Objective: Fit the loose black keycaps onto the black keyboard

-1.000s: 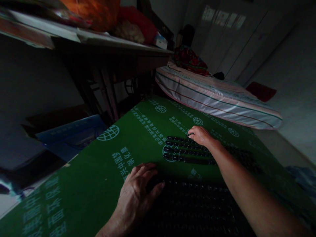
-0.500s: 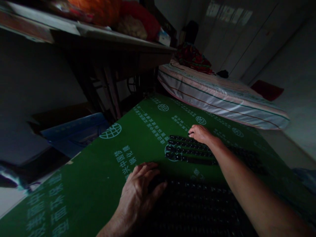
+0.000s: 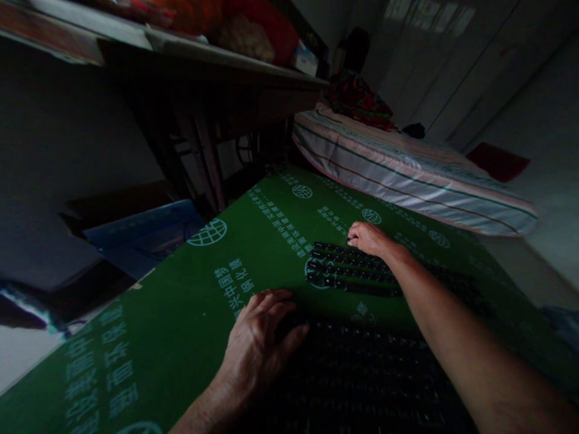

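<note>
A black keyboard (image 3: pixel 362 367) lies in deep shadow at the near edge of the view. Over its far left corner rests my left hand (image 3: pixel 256 331), fingers stretched and the thumb apart, lying on the corner and the green board beside it. Beyond the keyboard, loose black keycaps (image 3: pixel 348 271) are laid out in rows. My right hand (image 3: pixel 368 238) is just past the farthest row, thumb and fingertips pinched on a small black keycap (image 3: pixel 349 240) at the board's surface. My right forearm hides part of the rows.
The green printed board (image 3: pixel 181 319) spreads beneath everything. Behind it stands a mattress (image 3: pixel 407 163) with striped sides. At the upper left is a dark table (image 3: pixel 235 75) with bags on it, and a blue container (image 3: pixel 145 235) sits lower down.
The view has shifted slightly, so the scene sits a little farther right and higher. Both hands keep nearly the same places, the right still pinching the keycap.
</note>
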